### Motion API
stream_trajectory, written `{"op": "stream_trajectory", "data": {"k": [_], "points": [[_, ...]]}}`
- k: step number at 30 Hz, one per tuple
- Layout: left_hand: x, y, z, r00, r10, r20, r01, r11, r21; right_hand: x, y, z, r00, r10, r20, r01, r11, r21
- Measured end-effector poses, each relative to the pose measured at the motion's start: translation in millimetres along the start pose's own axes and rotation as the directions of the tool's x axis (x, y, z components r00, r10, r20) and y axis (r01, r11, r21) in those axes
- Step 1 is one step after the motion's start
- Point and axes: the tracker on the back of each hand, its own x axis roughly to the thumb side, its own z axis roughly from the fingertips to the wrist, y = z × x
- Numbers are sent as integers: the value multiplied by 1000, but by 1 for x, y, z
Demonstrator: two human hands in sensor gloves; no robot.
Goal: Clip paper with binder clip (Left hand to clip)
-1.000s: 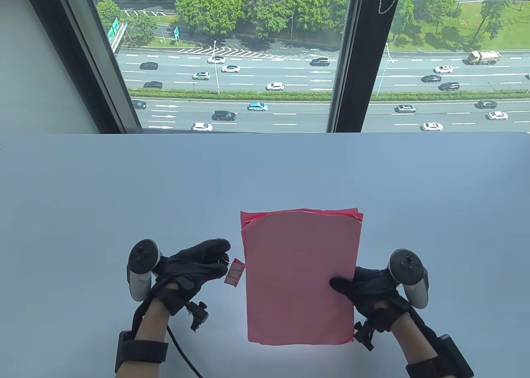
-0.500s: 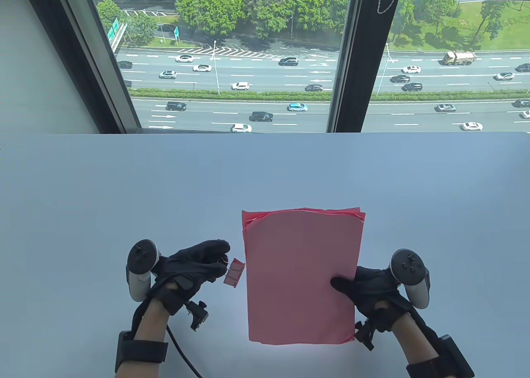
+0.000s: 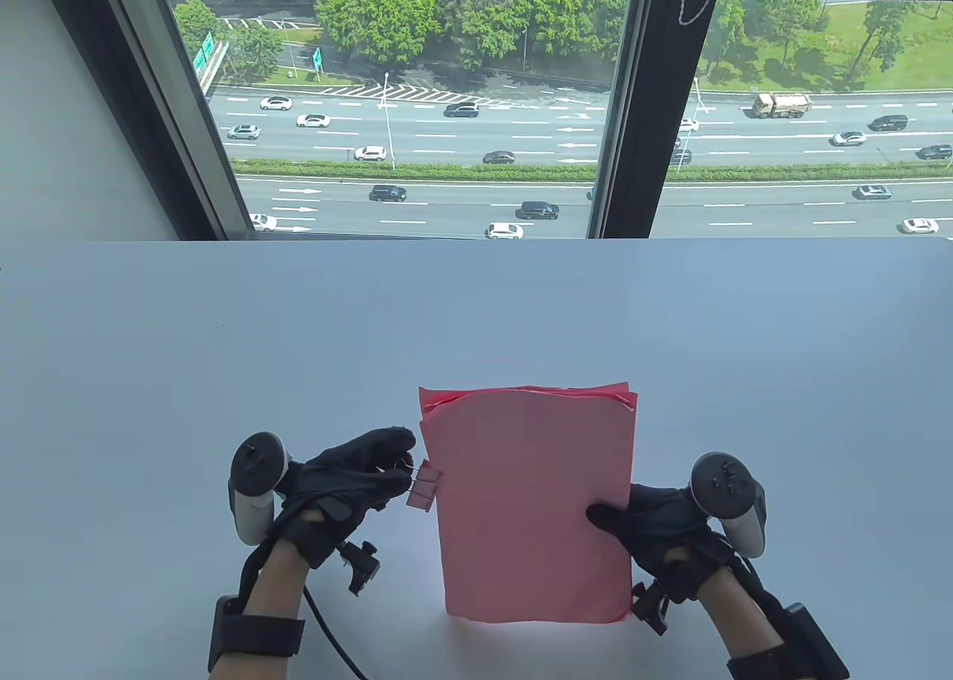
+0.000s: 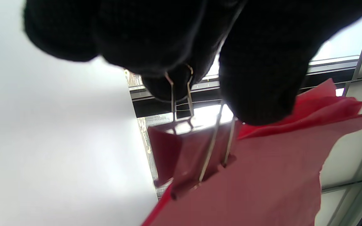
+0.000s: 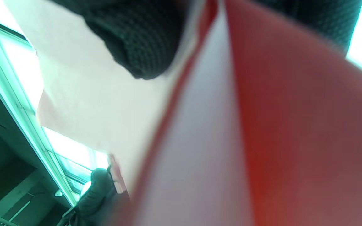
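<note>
A stack of pink paper sheets (image 3: 532, 501) is held slanted above the white table (image 3: 223, 352). My right hand (image 3: 648, 520) grips the stack's right edge, thumb on top. My left hand (image 3: 365, 475) pinches the wire handles of a pink binder clip (image 3: 424, 485), whose mouth sits over the stack's left edge. In the left wrist view the clip (image 4: 181, 153) is squeezed open by my fingertips (image 4: 259, 88) and the paper (image 4: 262, 175) enters its mouth. In the right wrist view the paper (image 5: 294, 125) fills the frame, my fingers (image 5: 137, 40) under it.
A window (image 3: 417, 99) runs along the table's far edge. A black cable (image 3: 331, 635) trails from my left wrist toward the near edge.
My right hand has moved the paper stack leftward, so its left edge now sits in the clip's mouth. My left hand has kept its place, still pinching the clip.
</note>
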Motion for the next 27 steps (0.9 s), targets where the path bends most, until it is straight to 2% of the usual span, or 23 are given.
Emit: {"op": "stream_trajectory", "data": {"k": [2, 6, 12, 21, 27], "points": [[2, 3, 1, 1000, 4, 8, -4, 1000, 29, 0, 2, 0, 1000, 11, -4, -11, 1000, 8], [4, 8, 3, 999, 18, 36, -21, 995, 94, -3, 9, -2, 999, 21, -33, -18, 996, 87], [8, 14, 6, 994, 66, 83, -79, 984, 162, -4, 15, -3, 998, 41, -48, -34, 991, 126], [11, 16, 7, 988, 90, 126, -112, 978, 176, 1, 20, -3, 997, 59, -56, -48, 982, 185], [11, 16, 8, 985, 100, 142, -127, 973, 190, 3, 21, -3, 996, 76, -48, -66, 980, 186]]}}
